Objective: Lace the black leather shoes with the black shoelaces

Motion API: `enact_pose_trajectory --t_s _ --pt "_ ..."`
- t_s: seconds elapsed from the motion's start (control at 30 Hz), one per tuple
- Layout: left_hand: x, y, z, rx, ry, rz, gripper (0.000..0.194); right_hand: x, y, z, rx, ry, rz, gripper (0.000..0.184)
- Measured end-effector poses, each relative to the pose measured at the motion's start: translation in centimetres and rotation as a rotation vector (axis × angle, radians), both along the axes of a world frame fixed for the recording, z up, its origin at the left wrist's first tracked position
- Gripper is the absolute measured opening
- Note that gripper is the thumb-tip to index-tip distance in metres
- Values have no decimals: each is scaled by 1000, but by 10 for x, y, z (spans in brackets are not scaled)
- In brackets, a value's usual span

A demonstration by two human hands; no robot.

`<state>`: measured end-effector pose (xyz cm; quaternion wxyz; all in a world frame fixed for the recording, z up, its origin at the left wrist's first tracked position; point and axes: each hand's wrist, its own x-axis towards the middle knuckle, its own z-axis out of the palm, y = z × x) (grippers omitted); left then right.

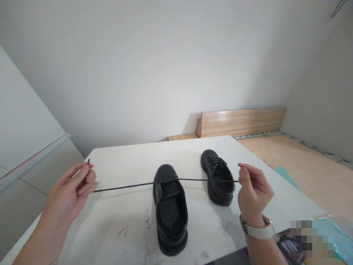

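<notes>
A black shoe [171, 217] stands on the white table with its heel toward me, and a thin black shoelace [124, 186] runs across its tongue. Pinched at the left end of the lace is my left hand [75, 187], a short tip poking up above the fingers. My right hand [253, 189], wearing a watch with a pale strap [260, 231], grips the other end. Between the two hands the lace is drawn out nearly straight sideways, crossing over a second black shoe [219, 178]. That one has its laces threaded and tied, and it sits farther back on the right.
The white table [121, 162] has dark smudges near the front shoe. At the bottom right lie a dark flat object [231, 257] and a plastic-wrapped blue item [342, 235]. Behind are a wooden headboard [242, 123], a bed surface [303, 165] and a plain wall.
</notes>
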<state>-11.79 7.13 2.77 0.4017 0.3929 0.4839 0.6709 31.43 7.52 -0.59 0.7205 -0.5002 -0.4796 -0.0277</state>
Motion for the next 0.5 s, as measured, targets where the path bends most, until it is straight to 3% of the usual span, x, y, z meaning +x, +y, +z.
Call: enact_pose_trajectory --t_s 0.17,0.5 --pt "-11 -3 -10 -34 25 46 23 9 0 -16 14 -141 8 14" --pt "-20 -2 -27 92 81 232 22 27 5 -37 9 -266 -321 20"
